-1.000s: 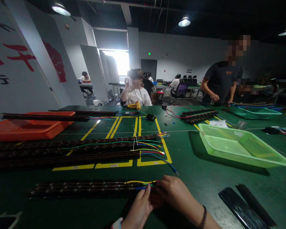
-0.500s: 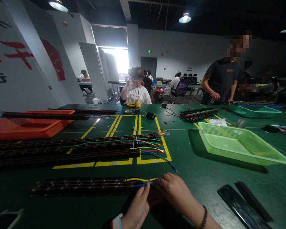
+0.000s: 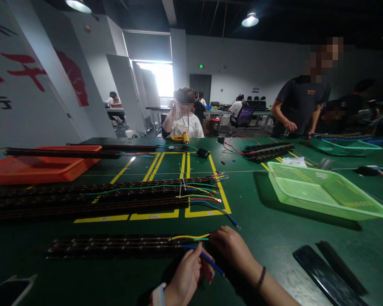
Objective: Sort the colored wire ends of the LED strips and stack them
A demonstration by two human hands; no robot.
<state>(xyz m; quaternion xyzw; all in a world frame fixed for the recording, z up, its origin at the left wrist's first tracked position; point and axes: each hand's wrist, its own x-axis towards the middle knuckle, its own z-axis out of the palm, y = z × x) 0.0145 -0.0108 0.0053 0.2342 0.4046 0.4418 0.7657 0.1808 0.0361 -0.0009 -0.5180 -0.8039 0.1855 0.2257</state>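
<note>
A long dark wiring harness (image 3: 115, 247) lies across the near part of the table, with wires coming out of its right end. My left hand (image 3: 188, 272) is closed around the blue wire (image 3: 212, 262), whose free end sticks out to the right past the fingers. Just right of it, my right hand (image 3: 231, 250) is closed over the ends of the yellow wire (image 3: 190, 236) and the green wire (image 3: 201, 239). Its fingertips and those wire ends are hidden from view.
More dark harnesses (image 3: 115, 206) with ring-ended wires lie beyond. An orange basket (image 3: 51, 175) stands far left, a light green basket (image 3: 306, 204) at right. Near it lie a black phone-like slab (image 3: 325, 276) and a dark strip (image 3: 341, 267). A co-worker (image 3: 185, 121) sits opposite; another person (image 3: 301, 106) stands.
The blue wire's free end now shows, pointing down to the right from my left hand. My right hand has shifted slightly, and the view has moved a little.
</note>
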